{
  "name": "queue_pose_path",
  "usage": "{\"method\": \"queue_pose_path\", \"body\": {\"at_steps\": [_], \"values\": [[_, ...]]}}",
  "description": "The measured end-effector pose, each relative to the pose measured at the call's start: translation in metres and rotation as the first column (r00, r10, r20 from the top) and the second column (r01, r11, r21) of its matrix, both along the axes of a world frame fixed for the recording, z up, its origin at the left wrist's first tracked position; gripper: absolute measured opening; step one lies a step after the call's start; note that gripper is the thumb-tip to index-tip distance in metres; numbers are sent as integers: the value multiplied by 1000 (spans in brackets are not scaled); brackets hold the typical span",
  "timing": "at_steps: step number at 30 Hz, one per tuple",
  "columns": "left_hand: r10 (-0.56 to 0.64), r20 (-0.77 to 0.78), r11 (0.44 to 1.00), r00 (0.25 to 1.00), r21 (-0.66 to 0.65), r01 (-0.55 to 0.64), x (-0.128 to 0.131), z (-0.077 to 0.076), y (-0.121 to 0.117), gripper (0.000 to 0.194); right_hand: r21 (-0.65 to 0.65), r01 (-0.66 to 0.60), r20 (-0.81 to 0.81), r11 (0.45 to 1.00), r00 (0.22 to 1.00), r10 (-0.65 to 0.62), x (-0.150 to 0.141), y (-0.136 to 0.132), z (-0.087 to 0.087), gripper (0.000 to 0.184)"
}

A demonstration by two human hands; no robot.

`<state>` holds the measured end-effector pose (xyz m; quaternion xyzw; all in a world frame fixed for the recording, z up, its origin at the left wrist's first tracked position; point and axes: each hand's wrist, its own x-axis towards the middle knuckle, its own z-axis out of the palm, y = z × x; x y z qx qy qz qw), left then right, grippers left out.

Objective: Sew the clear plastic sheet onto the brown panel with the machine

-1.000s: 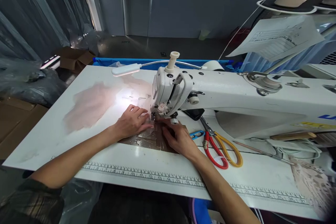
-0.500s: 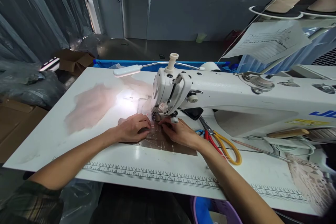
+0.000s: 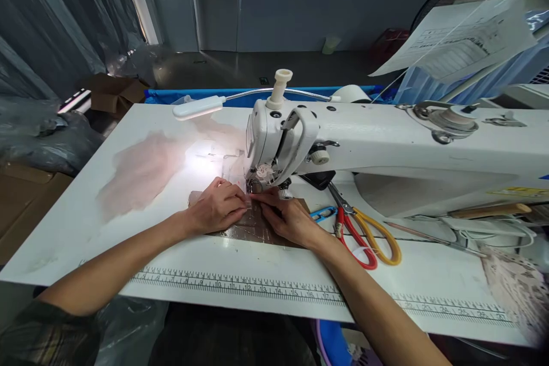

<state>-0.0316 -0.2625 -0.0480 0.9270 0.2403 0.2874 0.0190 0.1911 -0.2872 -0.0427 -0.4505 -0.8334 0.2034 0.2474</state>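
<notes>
At the needle of a white sewing machine (image 3: 274, 143), my left hand (image 3: 221, 205) lies with its fingers curled together on a small piece of pale pink fabric (image 3: 249, 204). My right hand (image 3: 286, 218) meets it from the other side, fingertips closed at the fabric's edge beside the presser foot (image 3: 253, 187). Both hands rest over a brown plate (image 3: 257, 229) with a shiny clear covering. My fingers partly hide the fabric. Sheer pink cloth (image 3: 143, 168) is spread to the left of the machine head.
Right of my right hand lie red-handled scissors (image 3: 355, 237), larger yellow-handled scissors (image 3: 380, 234) and a blue thread snipper (image 3: 323, 214). A ruler strip (image 3: 240, 286) runs along the front edge. Lace fabric (image 3: 512, 286) sits at the right. A lamp (image 3: 199, 107) lights the needle area.
My right hand has shifted slightly left, its fingertips now closer to my left hand beside the presser foot. The head view has tilted down and moved a little.
</notes>
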Motion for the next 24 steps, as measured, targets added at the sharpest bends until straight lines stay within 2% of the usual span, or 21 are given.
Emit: {"method": "queue_pose_path", "body": {"at_steps": [4,8,13,19,24], "values": [[-16,-70,996,997,90,22,1,-6,2,25,5,-80,20,997,997,80,0,1,-7,41],[-26,-131,987,991,156,47,0,-3,0,27,56,-101,49,993,994,98,0,1,-13,42],[-76,-185,986,980,131,101,-2,4,-4,23,120,-114,29,986,993,112,1,1,-17,42],[-128,-144,978,981,144,148,-4,4,-3,21,126,-187,34,974,982,184,4,0,-10,37],[-120,-47,981,992,148,126,-3,1,-3,20,115,-198,48,973,980,194,4,0,-9,35]]}}
